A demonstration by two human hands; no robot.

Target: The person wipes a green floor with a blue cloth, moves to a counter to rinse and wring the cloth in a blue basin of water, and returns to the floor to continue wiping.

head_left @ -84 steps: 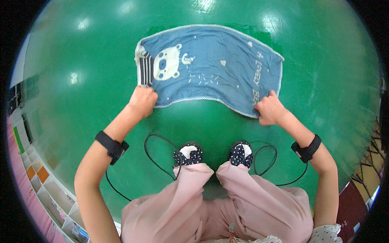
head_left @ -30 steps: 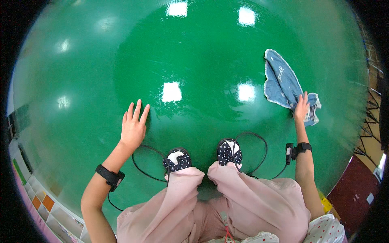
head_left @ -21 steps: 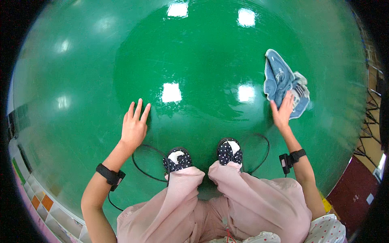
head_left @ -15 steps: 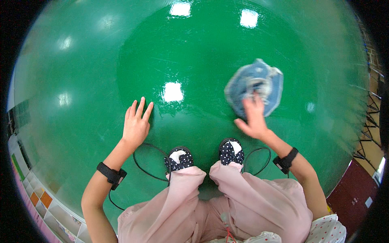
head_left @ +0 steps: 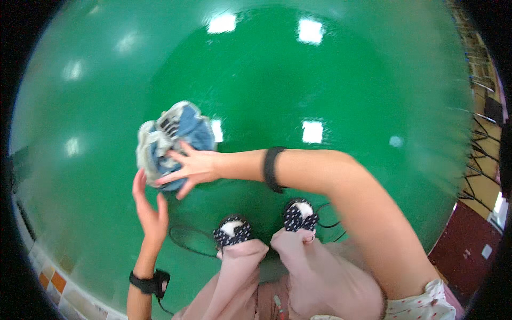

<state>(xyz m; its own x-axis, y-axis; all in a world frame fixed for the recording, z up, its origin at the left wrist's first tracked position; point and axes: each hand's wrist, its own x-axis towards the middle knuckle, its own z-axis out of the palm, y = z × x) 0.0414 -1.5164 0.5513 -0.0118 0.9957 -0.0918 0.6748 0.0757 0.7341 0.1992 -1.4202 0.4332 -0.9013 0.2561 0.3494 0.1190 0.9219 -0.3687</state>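
One crumpled blue cloth [head_left: 172, 137], and we have it on the green floor [head_left: 266, 96], ahead and to the left of our dotted shoes [head_left: 233, 230]! Our right hand [head_left: 200, 166] reaches across, fingers splayed over the bunched folds, seemingly resting rather than clenching. Our left hand [head_left: 151, 216] is unclenched just beside the near edge, holding nothing we can see; whether its fingertips touch, we cannot tell. For good control, we'd want that right palm flat, pressure spread evenly and the loose edges minded.
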